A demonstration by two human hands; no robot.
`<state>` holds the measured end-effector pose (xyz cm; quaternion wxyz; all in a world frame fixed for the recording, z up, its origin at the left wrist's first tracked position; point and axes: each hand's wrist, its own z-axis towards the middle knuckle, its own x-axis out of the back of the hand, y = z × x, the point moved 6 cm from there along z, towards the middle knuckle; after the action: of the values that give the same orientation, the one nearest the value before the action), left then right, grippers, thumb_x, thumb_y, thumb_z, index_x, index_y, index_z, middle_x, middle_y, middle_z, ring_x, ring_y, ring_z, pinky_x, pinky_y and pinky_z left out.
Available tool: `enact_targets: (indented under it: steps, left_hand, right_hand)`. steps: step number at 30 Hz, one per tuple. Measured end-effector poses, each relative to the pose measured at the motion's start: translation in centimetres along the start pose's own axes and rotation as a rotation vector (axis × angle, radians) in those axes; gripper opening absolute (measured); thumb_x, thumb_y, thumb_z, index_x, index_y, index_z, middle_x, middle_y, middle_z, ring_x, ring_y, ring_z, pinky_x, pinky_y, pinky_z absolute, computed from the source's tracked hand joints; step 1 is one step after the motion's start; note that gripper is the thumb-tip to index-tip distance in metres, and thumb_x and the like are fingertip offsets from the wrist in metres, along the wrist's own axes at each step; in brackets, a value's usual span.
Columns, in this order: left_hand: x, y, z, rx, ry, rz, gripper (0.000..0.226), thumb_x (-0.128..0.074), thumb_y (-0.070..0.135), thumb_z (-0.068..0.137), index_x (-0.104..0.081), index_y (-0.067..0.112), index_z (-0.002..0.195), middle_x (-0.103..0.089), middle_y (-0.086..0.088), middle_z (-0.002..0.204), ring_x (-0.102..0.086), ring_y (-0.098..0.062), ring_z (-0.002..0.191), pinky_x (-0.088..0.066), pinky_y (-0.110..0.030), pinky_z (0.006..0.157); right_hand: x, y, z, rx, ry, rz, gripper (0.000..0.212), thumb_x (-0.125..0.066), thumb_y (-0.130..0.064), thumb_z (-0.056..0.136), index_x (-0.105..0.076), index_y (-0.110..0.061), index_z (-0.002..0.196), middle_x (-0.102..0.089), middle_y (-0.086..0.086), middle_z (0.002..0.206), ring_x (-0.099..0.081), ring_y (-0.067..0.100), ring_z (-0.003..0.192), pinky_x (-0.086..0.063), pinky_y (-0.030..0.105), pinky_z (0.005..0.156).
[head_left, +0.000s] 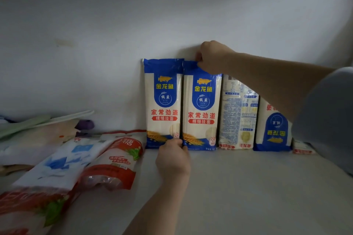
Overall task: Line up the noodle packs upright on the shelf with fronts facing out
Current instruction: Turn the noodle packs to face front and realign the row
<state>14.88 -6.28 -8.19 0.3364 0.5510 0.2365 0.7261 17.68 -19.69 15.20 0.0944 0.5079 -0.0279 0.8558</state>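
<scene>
Head view: four noodle packs (201,112) stand between the hands; right hand (212,57) pinches one's top, left hand (172,156) its bottom.

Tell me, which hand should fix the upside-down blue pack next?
Probably the right hand. Its arm already reaches over the upside-down pack on the right side of the row, while the left hand is down at the bottom of the second pack, farther from it.

Rightmost pack (302,148) mostly behind arm
</scene>
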Motion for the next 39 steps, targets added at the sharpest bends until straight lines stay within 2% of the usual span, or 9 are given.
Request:
enact_targets:
  steps: [7, 12, 16, 21, 23, 27, 33, 35, 39]
  left_hand:
    - [0.2, 0.1, -0.3, 0.023, 0.007, -0.008, 0.028, -0.054, 0.031, 0.093, -0.064, 0.025, 0.118, -0.067, 0.005, 0.113, -0.061, -0.014, 0.104, -0.048, -0.025, 0.079]
    - [0.3, 0.2, -0.3, 0.038, -0.005, -0.001, 0.028, -0.053, 0.031, 0.093, -0.063, 0.025, 0.118, -0.067, 0.005, 0.114, -0.061, -0.014, 0.104, -0.047, -0.024, 0.076]
    - [0.3, 0.2, -0.4, 0.046, -0.02, -0.014, 0.029, -0.053, 0.03, 0.093, -0.063, 0.025, 0.119, -0.065, 0.005, 0.116, -0.06, -0.014, 0.106, -0.046, -0.024, 0.077]
    - [0.6, -0.1, -0.4, 0.083, -0.009, -0.089, 0.028, -0.052, 0.021, 0.092, -0.063, 0.023, 0.118, -0.064, 0.004, 0.117, -0.059, -0.015, 0.105, -0.045, -0.025, 0.076]
    - [0.8, -0.2, -0.4, 0.108, -0.004, -0.124, 0.029, -0.051, 0.019, 0.092, -0.062, 0.022, 0.119, -0.064, 0.002, 0.118, -0.059, -0.016, 0.107, -0.045, -0.024, 0.077]
    - [0.9, -0.3, -0.4, 0.125, -0.014, -0.15, 0.029, -0.049, 0.019, 0.094, -0.059, 0.021, 0.12, -0.063, 0.002, 0.119, -0.057, -0.017, 0.11, -0.046, -0.027, 0.085]
    - [0.6, -0.5, -0.4, 0.108, 0.009, -0.156, 0.026, -0.047, 0.023, 0.096, -0.06, 0.021, 0.118, -0.065, 0.002, 0.115, -0.058, -0.016, 0.108, -0.047, -0.026, 0.085]
    - [0.5, -0.6, -0.3, 0.108, 0.009, -0.155, 0.025, -0.047, 0.023, 0.096, -0.06, 0.02, 0.117, -0.065, 0.002, 0.114, -0.059, -0.015, 0.107, -0.048, -0.026, 0.084]
    - [0.4, -0.5, -0.2, 0.101, 0.003, -0.126, 0.024, -0.049, 0.024, 0.095, -0.061, 0.019, 0.115, -0.065, 0.001, 0.113, -0.058, -0.015, 0.107, -0.049, -0.027, 0.083]
  right_hand:
    - [-0.3, -0.1, -0.2, 0.005, 0.18, -0.011, 0.016, -0.051, -0.001, 0.088, -0.062, -0.001, 0.099, -0.06, 0.017, 0.101, -0.058, 0.032, 0.087, -0.045, 0.033, 0.068]
    - [-0.5, -0.2, -0.1, -0.005, 0.197, -0.008, 0.017, -0.054, 0.0, 0.086, -0.061, 0.001, 0.102, -0.058, 0.019, 0.105, -0.059, 0.036, 0.092, -0.044, 0.034, 0.07]
    - [-0.3, -0.2, -0.2, -0.042, 0.188, 0.025, 0.018, -0.054, -0.001, 0.085, -0.062, -0.001, 0.102, -0.061, 0.017, 0.103, -0.056, 0.031, 0.084, -0.047, 0.035, 0.07]
    - [2.0, -4.4, 0.8, 0.145, 0.166, 0.184, 0.028, -0.061, -0.017, 0.085, -0.059, -0.008, 0.112, -0.06, 0.01, 0.114, -0.057, 0.027, 0.101, -0.048, 0.034, 0.082]
    - [1.8, -6.5, 1.3, 0.17, 0.121, 0.169, 0.032, -0.06, -0.018, 0.085, -0.058, -0.008, 0.116, -0.059, 0.01, 0.113, -0.057, 0.027, 0.099, -0.048, 0.032, 0.079]
    - [0.4, -8.4, 1.6, 0.132, 0.013, 0.039, 0.031, -0.052, -0.008, 0.084, -0.056, -0.006, 0.114, -0.052, 0.009, 0.096, -0.05, 0.024, 0.083, -0.041, 0.029, 0.067]
    - [0.2, -8.4, 1.9, 0.086, 0.025, -0.032, 0.021, -0.047, -0.002, 0.088, -0.057, -0.002, 0.107, -0.05, 0.011, 0.088, -0.05, 0.025, 0.076, -0.039, 0.03, 0.056]
    - [0.3, -8.6, 1.7, 0.073, 0.037, -0.07, 0.021, -0.048, 0.002, 0.088, -0.058, 0.0, 0.106, -0.053, 0.014, 0.092, -0.051, 0.027, 0.079, -0.041, 0.03, 0.063]
    - [0.2, -9.0, 1.2, 0.073, 0.09, -0.089, 0.025, -0.05, 0.008, 0.084, -0.058, 0.003, 0.107, -0.058, 0.019, 0.109, -0.056, 0.032, 0.102, -0.044, 0.033, 0.073]
